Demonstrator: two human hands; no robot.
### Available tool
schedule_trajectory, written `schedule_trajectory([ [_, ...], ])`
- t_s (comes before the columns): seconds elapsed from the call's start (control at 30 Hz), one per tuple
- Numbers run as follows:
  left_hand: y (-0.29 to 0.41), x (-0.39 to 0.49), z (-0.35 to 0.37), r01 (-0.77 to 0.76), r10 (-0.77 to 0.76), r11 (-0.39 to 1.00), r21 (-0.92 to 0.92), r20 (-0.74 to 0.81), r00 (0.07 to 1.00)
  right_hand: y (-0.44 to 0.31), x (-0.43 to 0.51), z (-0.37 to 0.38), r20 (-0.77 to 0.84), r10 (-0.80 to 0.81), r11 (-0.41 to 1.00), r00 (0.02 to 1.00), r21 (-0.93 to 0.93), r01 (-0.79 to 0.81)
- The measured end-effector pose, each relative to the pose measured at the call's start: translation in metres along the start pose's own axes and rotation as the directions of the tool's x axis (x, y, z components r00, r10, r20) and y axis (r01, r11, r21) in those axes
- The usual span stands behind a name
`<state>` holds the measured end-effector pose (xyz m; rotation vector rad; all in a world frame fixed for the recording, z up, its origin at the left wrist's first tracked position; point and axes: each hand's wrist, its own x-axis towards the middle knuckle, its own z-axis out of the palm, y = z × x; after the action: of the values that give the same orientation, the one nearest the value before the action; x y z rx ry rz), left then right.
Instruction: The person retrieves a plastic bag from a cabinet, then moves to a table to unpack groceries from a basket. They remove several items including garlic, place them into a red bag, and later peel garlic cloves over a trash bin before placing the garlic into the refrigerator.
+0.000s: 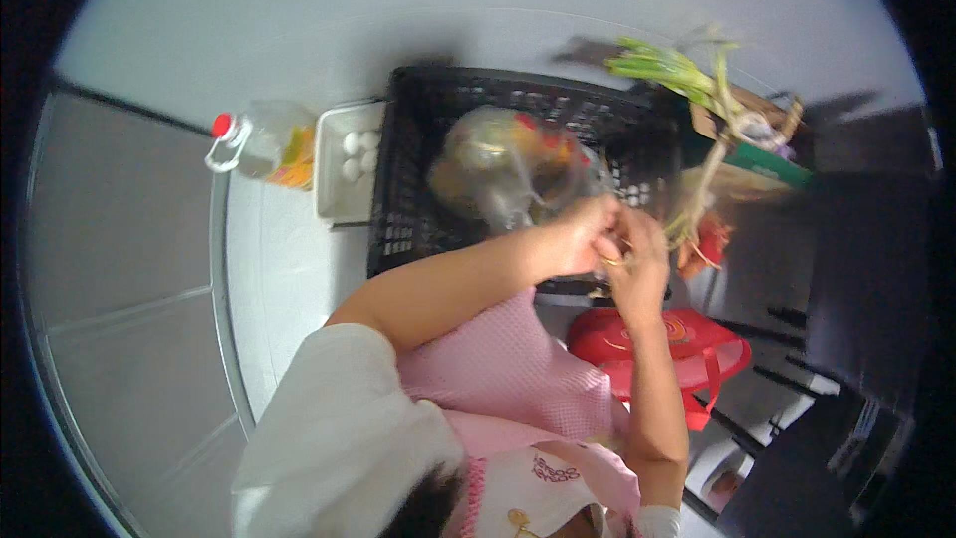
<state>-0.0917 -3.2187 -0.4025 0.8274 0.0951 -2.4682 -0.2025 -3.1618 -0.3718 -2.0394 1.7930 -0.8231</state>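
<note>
My left hand [586,235] and my right hand [642,261] meet over the front right part of a black plastic crate [448,75]. Their fingers are bent and close together; blur hides whether anything is pinched between them. A gold-coloured ring shows at the fingers. Inside the crate, just beyond my left hand, lies a clear plastic bag [493,153] with yellowish and red contents that I cannot make out. Long pale stalks [706,179] with green leaves [661,67] lean at the crate's right side, their lower end close to my right hand.
To the left stand a white tray [323,164] of several eggs [351,142] and a large bottle [265,146] with a red cap. A green and brown box [769,164] sits at the right. Nearer are a red item [713,239] and a red bag [672,344].
</note>
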Motion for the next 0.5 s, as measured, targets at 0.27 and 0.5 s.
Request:
schedule_trajectory([
  [0.27,-0.029,0.033,-0.011,0.122,-0.123,0.984,0.13,0.003,0.992,0.001,-0.022,-0.001,0.052,-0.051,0.985,0.997,-0.164,0.059],
  [0.5,-0.045,0.033,0.001,0.083,-0.083,0.997,0.001,-0.059,0.995,0.001,-0.042,0.006,0.031,0.027,0.988,0.999,-0.155,-0.022],
])
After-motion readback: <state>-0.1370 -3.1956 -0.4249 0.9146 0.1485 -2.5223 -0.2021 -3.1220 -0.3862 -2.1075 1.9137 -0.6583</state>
